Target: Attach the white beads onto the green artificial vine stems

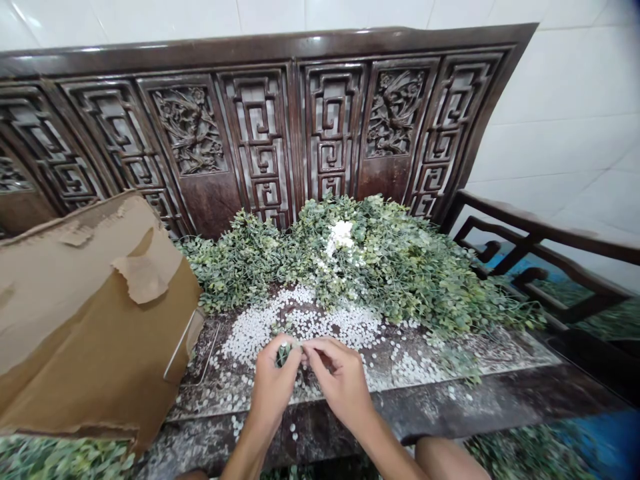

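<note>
- Our left hand [274, 390] sits closest, its fingers curled together around a small green sprig [283, 353], which we hold over the seat.
- Our right hand [340, 383] is just beside it, fingers together, tips at the sprig; we cannot tell whether they grip it.
- Small white discs [300, 327] lie scattered around and ahead of our hands on the dark wooden bench [500, 393].
- A torn cardboard box [95, 313] lies to our left on the seat.
- Ahead, a heap of leafy greenery [390, 267] lies against the carved backrest [260, 133], with a white flower cluster [341, 237] on top.
- Beyond that stands a white tiled wall [565, 113].
</note>
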Demonstrator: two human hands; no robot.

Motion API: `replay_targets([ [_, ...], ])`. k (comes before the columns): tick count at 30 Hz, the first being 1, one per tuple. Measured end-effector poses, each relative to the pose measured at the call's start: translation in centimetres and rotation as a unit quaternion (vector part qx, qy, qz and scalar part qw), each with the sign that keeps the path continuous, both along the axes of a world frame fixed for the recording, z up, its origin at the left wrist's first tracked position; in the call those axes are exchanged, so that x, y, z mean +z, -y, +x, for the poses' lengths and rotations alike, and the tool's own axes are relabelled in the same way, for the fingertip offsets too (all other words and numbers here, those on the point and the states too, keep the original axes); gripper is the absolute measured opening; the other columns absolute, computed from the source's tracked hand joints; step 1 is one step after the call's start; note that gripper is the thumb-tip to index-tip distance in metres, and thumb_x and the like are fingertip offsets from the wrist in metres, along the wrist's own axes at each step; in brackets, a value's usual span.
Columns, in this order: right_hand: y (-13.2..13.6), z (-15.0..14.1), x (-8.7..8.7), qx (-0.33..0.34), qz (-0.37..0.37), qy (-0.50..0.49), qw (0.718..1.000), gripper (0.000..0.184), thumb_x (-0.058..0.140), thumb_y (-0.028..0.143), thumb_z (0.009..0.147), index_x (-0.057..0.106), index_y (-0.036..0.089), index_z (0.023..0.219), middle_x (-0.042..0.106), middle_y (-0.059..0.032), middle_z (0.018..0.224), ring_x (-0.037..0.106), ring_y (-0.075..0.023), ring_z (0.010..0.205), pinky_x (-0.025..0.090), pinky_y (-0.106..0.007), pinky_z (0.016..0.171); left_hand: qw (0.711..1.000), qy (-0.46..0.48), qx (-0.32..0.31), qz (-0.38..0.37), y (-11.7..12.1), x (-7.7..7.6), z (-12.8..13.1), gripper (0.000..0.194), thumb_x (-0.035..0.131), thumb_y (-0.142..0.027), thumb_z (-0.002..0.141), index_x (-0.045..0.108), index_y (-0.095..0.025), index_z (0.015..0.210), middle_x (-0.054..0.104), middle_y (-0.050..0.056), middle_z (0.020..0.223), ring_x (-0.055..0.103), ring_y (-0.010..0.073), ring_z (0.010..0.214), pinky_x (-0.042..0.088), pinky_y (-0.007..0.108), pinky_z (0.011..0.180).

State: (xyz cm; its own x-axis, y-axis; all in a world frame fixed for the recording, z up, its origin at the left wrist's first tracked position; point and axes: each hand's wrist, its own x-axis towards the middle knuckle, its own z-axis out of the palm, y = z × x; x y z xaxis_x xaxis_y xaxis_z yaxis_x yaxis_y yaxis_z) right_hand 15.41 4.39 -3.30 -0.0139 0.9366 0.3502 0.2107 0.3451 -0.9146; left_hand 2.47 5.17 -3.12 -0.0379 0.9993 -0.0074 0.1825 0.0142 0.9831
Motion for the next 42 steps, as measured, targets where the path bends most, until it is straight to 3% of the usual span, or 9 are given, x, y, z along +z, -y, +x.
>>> replay_targets([
  [12,0.11,0.2,0.31,-0.001,0.014,0.035,0.999,0.022,0.053,0.02,0.091,0.075,0.022,0.096,0.069,-0.0057,0.078,0.063,-0.0175,0.07,0.05,-0.027,0.065,0.999,0.003,0.034,0.011,0.16,-0.8,0.62,0.018,0.052,-0.032,0.082,0.057,-0.019,0.07,0.052,-0.003,0.062,0.048,0.0136,0.06,0.037,0.021,0.056],
  [31,0.26,-0.17,-0.49,-0.03,-0.016,-0.017,0.999,0.019,0.056,0.022,0.088,0.075,0.02,0.089,0.069,-0.0048,0.075,0.064,-0.0172,0.067,0.05,-0.026,0.061,1.0,0.011,0.027,0.013,0.39,-0.09,0.82,0.018,0.054,-0.032,0.079,0.057,-0.019,0.067,0.05,-0.004,0.058,0.046,0.0132,0.056,0.037,0.021,0.054],
  [42,0.26,0.1,-0.26,0.011,-0.039,-0.002,0.999,0.02,0.056,0.022,0.09,0.075,0.02,0.091,0.068,-0.0046,0.077,0.063,-0.0176,0.071,0.049,-0.026,0.065,0.999,0.026,0.024,0.014,0.52,-0.64,0.7,0.019,0.052,-0.03,0.082,0.055,-0.019,0.067,0.047,-0.004,0.059,0.043,0.0124,0.057,0.035,0.021,0.055],
])
